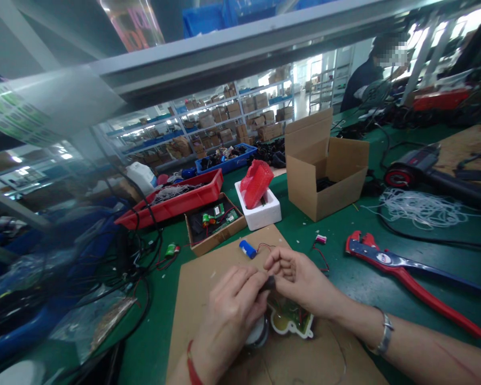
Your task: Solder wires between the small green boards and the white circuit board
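Observation:
My left hand (228, 315) and my right hand (300, 278) meet over a sheet of cardboard (196, 283), both pinching a small black part (269, 282) between their fingertips. Below the hands lies a small circuit board assembly (291, 321) with a round silver piece (258, 334) at its left side. A blue cylindrical cell (247, 249) with thin red and black wires (264, 247) lies on the cardboard just beyond my fingers. My right wrist wears a metal bracelet; my left wrist has a red cord.
A red-handled wire stripper (401, 270) lies right of my hands. Behind stand an open cardboard box (324, 171), a white foam tray (260, 214) with a red bag (255, 182), a small box of green parts (214, 222) and a red bin (172, 200). Black cables (136, 251) tangle at left. Another person (369, 69) works far right.

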`<state>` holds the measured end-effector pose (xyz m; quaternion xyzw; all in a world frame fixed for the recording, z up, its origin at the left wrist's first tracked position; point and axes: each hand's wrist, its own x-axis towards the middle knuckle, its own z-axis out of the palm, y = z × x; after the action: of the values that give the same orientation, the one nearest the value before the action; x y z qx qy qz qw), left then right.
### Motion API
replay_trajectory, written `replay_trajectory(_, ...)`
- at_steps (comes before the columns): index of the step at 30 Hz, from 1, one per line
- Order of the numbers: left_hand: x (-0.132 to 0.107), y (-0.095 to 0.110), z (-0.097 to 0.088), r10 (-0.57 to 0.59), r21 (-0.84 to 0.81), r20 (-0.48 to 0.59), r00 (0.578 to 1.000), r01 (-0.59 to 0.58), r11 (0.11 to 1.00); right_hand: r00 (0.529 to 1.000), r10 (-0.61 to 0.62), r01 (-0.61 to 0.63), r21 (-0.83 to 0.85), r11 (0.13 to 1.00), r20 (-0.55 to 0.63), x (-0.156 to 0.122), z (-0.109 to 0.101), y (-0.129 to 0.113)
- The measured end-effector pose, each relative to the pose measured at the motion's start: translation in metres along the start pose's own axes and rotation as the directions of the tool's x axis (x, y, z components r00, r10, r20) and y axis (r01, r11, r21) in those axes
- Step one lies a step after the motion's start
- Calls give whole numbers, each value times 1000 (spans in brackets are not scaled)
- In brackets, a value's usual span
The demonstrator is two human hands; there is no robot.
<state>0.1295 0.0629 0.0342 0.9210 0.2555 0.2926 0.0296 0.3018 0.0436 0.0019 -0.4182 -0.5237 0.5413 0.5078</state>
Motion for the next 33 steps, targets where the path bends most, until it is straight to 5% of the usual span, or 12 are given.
replay_trajectory(5,-1,-21,-22,-158,-30,88,983,162,986,990,-128,138,-365,921,50,-3,-2,-4)
replay_trajectory(8,-4,-36,-34,-214,-30,178,961,222,974,992,-96,123,-522,844,79,-4,-2,-1)
replay_trajectory(15,-3,-51,-43,-312,-55,386,868,359,932,1000,-17,17,-395,918,5,0,1,20)
replay_trajectory(33,0,-43,-30,-321,-185,430,844,430,884,985,-172,151,-477,866,0,-3,-1,11)
